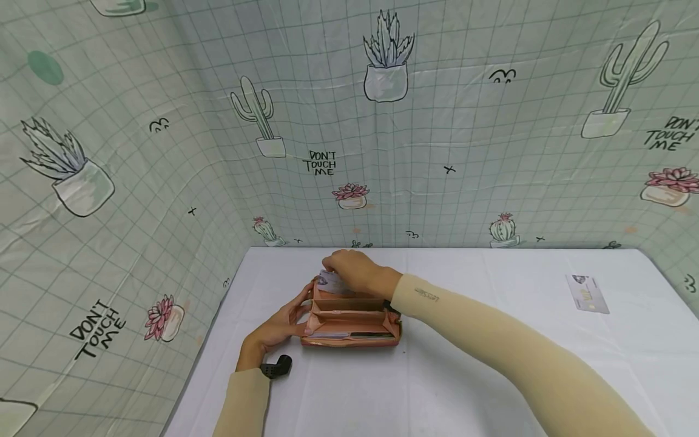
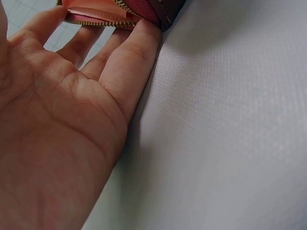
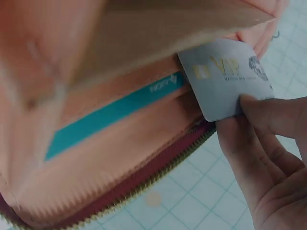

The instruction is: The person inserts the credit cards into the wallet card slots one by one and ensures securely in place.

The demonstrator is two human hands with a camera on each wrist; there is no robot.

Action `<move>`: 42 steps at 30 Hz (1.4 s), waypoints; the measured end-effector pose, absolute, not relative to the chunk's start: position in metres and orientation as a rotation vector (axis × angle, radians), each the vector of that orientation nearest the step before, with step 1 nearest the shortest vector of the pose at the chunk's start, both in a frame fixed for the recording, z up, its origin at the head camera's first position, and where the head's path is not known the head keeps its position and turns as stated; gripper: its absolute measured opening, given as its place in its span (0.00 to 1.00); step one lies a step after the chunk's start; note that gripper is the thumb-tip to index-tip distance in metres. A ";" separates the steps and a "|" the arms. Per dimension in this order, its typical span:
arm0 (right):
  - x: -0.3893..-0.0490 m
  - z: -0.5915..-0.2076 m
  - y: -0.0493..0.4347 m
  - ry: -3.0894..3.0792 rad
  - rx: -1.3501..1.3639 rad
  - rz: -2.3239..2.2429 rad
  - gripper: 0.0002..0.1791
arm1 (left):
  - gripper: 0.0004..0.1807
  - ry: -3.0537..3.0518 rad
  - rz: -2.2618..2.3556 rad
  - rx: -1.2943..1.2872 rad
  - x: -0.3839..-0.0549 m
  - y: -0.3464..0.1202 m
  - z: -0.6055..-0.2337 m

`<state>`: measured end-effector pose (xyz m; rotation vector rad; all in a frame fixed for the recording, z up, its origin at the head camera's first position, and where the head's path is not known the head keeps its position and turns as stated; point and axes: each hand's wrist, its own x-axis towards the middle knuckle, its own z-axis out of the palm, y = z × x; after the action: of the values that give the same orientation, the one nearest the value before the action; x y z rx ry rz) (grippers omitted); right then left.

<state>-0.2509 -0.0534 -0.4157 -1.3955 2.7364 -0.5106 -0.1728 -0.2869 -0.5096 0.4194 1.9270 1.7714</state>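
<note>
A zip-around wallet point(image 1: 349, 342) with a peach lining and gold zipper teeth lies open on the white table. At its left end my left hand point(image 1: 278, 325) holds it, fingers spread along the edge; in the left wrist view the fingertips touch the zipper point(image 2: 103, 22). Above the wallet's far compartment my right hand point(image 1: 357, 271) pinches a silver VIP card point(image 3: 225, 79) between thumb and fingers. One end of that card sits inside the wallet's edge. A teal card point(image 3: 120, 112) shows in an inner slot, and more card edges point(image 1: 327, 335) show in the near compartment.
Another silver card point(image 1: 587, 294) lies flat at the right of the white table point(image 1: 464, 388). A hanging cloth point(image 1: 437, 133) with a grid and cactus drawings stands behind and to the left. A black strap device point(image 1: 277, 366) is on my left wrist.
</note>
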 end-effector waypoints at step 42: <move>-0.258 -0.410 -0.064 2.610 -1.426 -0.428 0.09 | 0.52 1.943 1.760 0.451 -0.164 -0.280 -0.488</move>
<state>-0.2579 -0.0638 -0.4101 -1.4264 2.6102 -0.4281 -0.1641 -0.2804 -0.4880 0.4508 1.9429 1.7599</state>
